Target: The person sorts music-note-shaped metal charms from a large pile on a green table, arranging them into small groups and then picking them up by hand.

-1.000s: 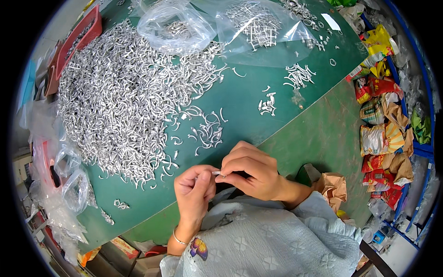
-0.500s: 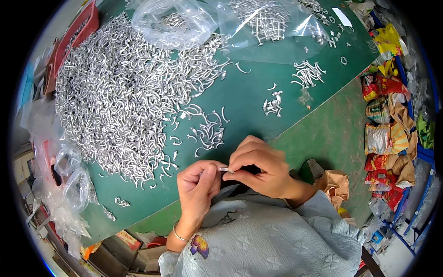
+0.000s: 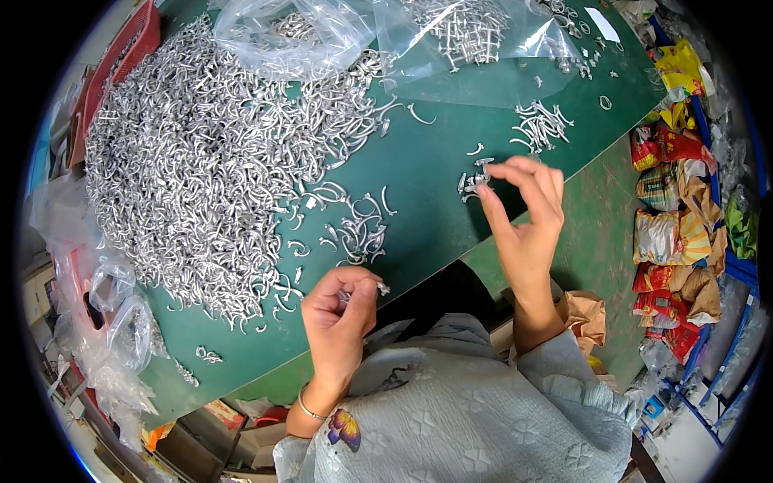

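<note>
Curved metal pieces (image 3: 193, 169), heaped left on desk (image 3: 427, 201); left hand (image 3: 338, 315) curled around metal bits (image 3: 383, 287); right hand (image 3: 529, 225) nearly pinched, hold unclear.

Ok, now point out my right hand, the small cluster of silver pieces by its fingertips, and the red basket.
Right hand (image 3: 527, 229): head view, middle of the hand.
Small cluster of silver pieces (image 3: 470, 185): head view, its uncovered part.
Red basket (image 3: 146, 39): head view, side wall facing the big pile (image 3: 193, 169).
</note>
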The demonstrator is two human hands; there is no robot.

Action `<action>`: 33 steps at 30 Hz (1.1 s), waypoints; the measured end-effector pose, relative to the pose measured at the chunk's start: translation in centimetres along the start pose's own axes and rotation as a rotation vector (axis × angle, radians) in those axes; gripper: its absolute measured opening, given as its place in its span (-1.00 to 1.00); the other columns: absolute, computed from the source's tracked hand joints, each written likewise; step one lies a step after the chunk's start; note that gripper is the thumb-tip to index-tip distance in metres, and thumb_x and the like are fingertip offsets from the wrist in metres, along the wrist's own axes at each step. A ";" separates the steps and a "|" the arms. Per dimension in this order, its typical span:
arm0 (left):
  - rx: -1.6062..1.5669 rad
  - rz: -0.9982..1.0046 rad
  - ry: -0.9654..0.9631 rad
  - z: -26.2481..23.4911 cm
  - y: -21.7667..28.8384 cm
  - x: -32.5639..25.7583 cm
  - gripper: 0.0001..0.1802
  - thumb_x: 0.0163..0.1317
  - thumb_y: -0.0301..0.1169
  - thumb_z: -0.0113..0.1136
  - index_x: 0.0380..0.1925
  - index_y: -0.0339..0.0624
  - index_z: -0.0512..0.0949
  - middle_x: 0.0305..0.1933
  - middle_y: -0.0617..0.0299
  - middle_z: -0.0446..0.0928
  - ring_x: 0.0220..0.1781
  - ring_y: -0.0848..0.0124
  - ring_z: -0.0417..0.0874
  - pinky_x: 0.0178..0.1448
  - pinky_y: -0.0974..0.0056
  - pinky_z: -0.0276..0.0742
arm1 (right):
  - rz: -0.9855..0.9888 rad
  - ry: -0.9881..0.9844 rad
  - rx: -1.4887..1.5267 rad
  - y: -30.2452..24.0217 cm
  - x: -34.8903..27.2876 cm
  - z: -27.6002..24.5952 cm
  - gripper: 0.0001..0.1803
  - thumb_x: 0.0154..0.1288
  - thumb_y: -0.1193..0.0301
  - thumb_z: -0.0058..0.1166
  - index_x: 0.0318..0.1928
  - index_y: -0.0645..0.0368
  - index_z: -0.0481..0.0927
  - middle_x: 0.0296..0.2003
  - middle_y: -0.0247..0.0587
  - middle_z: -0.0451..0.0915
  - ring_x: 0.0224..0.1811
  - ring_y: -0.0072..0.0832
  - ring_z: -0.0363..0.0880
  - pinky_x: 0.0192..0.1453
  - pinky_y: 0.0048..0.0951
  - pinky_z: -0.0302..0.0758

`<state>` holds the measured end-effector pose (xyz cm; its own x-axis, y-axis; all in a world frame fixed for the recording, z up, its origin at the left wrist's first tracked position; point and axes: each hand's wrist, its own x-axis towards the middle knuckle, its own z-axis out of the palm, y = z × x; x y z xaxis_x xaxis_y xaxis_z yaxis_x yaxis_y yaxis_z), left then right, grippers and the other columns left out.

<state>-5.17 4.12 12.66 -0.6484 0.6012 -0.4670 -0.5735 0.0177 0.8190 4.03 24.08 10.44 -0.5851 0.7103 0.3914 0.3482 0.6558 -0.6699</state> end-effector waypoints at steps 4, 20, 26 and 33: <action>-0.018 0.008 0.004 0.4 0.1 0.6 -0.92 0.28 -0.58 0.04 -0.33 -0.37 0.51 -0.48 0.20 0.54 -0.68 0.69 0.27 -0.65 0.57 0.05 | -0.007 -0.096 -0.182 0.0 -0.3 1.1 -0.75 -0.11 0.48 0.33 -0.33 0.14 0.61 -0.16 -0.25 0.43 -0.12 -0.23 0.30 -0.09 -0.26 0.21; -0.143 0.020 0.022 0.7 0.4 1.1 -0.88 0.31 -0.52 -0.01 -0.38 -0.33 0.47 -0.43 0.05 0.56 -0.72 0.64 0.28 -0.67 0.57 0.08 | -0.060 -0.047 -0.232 0.4 -1.0 2.9 -0.84 -0.03 0.49 0.29 -0.37 0.13 0.61 -0.16 -0.33 0.48 -0.07 -0.30 0.34 -0.02 -0.30 0.14; -0.209 0.056 -0.064 0.1 0.3 0.8 -0.87 0.32 -0.53 0.02 -0.25 -0.38 0.52 -0.36 0.07 0.58 -0.62 0.64 0.40 -0.67 0.58 0.10 | -0.158 0.035 -0.085 -0.6 -0.5 3.1 -0.89 0.01 0.56 0.24 -0.40 0.18 0.61 -0.34 -0.29 0.53 -0.21 -0.31 0.44 -0.07 -0.37 0.23; -0.124 0.052 -0.015 0.3 0.9 0.0 -0.78 0.32 -0.53 0.02 -0.08 -0.36 0.54 -0.33 0.17 0.58 -0.58 0.65 0.40 -0.65 0.58 0.17 | -0.019 -0.210 0.383 -5.4 -1.4 1.9 -0.82 -0.07 0.69 0.25 -0.37 0.27 0.62 -0.44 -0.21 0.59 -0.39 -0.37 0.49 -0.32 -0.49 0.41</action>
<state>-5.54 4.34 13.48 -0.6718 0.6108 -0.4191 -0.5976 -0.1125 0.7939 1.57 19.06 12.25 -0.7386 0.6060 0.2954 0.0625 0.4978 -0.8650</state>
